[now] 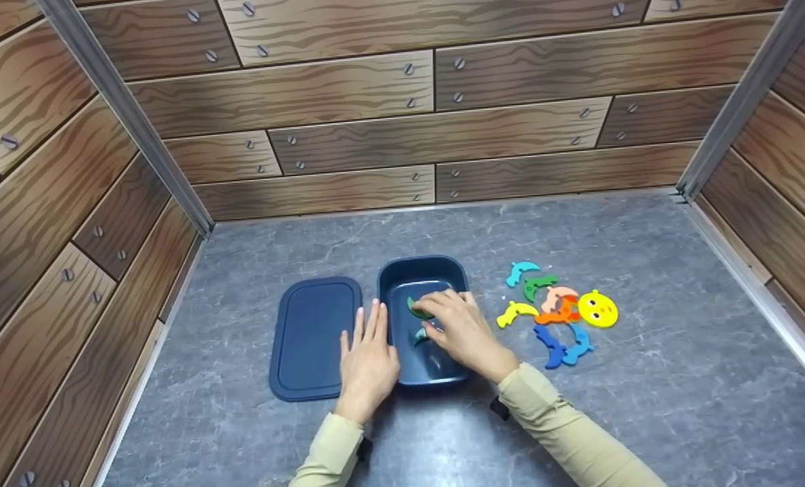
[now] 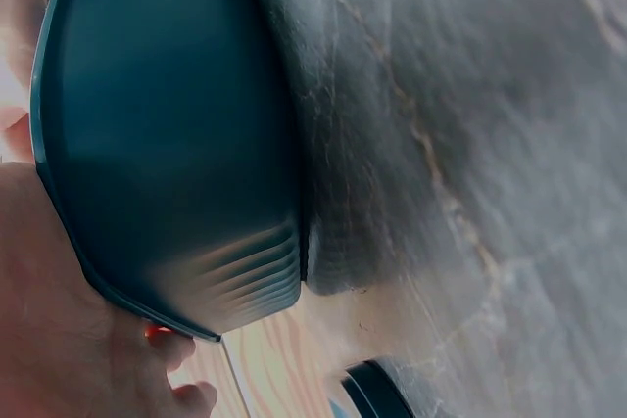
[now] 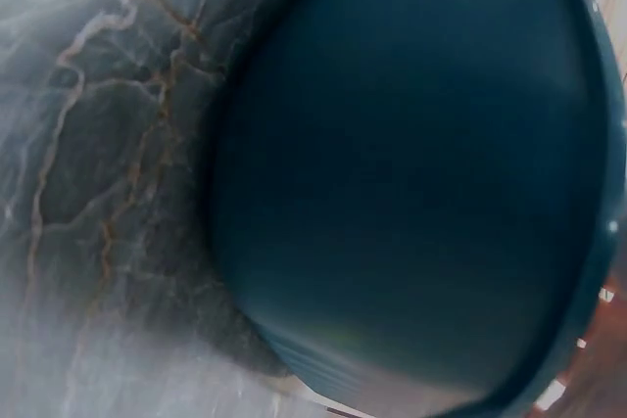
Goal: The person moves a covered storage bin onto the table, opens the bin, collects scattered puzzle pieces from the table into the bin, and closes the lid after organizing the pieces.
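Note:
A dark blue plastic box (image 1: pixel 424 264) stands on the table with its top uncovered. Over its right side reaches my right hand (image 1: pixel 467 331), fingers bent down inside, holding a green crescent-shaped puzzle piece (image 1: pixel 412 306) at the fingertips. A small teal piece (image 1: pixel 420 335) shows near the thumb, partly hidden. My left hand (image 1: pixel 370 365) rests along the box's left rim with its fingers straight. Beside that hand lies the matching flat lid (image 1: pixel 311 338). The left wrist view shows the box's outer wall (image 2: pixel 176 124); the right wrist view shows another outer wall (image 3: pixel 402 173).
Right of the box lie several colourful crescent pieces, among them a yellow one (image 1: pixel 516 312), a green one (image 1: pixel 539 287), a cyan one (image 1: pixel 521 272) and a dark blue one (image 1: pixel 549 346). A round yellow face piece (image 1: pixel 598 309) lies beside them. Wood-patterned walls (image 1: pixel 348 149) enclose the grey table (image 1: pixel 646 406).

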Demonstrator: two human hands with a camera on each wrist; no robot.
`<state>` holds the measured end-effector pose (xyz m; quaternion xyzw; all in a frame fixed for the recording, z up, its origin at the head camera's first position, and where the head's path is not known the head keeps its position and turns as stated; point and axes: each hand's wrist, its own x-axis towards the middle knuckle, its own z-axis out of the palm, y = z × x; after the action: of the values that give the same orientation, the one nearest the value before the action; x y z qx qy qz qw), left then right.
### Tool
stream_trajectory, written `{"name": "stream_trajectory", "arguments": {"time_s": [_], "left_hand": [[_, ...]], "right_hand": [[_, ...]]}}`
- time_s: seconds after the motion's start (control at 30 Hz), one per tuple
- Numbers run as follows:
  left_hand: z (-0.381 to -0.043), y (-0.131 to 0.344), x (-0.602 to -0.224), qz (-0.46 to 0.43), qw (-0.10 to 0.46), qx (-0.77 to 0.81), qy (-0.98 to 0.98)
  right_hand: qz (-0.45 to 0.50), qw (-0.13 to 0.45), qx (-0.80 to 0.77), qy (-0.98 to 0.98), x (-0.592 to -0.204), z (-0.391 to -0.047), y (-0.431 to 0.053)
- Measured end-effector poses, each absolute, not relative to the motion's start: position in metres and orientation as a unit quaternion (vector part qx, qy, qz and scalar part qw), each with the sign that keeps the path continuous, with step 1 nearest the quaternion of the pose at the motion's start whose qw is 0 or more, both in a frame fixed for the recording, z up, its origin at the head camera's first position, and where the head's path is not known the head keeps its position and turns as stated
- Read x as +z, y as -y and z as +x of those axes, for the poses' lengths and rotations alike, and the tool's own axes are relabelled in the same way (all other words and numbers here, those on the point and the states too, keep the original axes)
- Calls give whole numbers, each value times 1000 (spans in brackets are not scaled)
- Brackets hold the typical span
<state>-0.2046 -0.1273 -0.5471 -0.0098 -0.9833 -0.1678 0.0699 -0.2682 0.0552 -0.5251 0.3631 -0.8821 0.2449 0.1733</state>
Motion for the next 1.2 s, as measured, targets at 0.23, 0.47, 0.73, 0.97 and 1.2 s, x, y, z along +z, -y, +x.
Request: {"name": "stream_trajectory", "arguments": {"time_s": [0.23,0.47,0.73,0.97,1.2], "left_hand": [[-205,127,-549,-13,77,-166,983],[-205,127,-550,-13,76,-163,984],[-206,127,-549,-10,73,-166,983],[-206,126,-548,-8,64,-168,984],[-204,127,-548,-10,79,-175,981]], "right_hand": [[358,158,254,884,-529,-268,-55],[346,160,265,886,-528,-267,-58],[323,170,297,882,-522,-267,-72],[283,186,306,890,-520,-273,-88],[260,198,303,895,-519,-279,-104]]}}
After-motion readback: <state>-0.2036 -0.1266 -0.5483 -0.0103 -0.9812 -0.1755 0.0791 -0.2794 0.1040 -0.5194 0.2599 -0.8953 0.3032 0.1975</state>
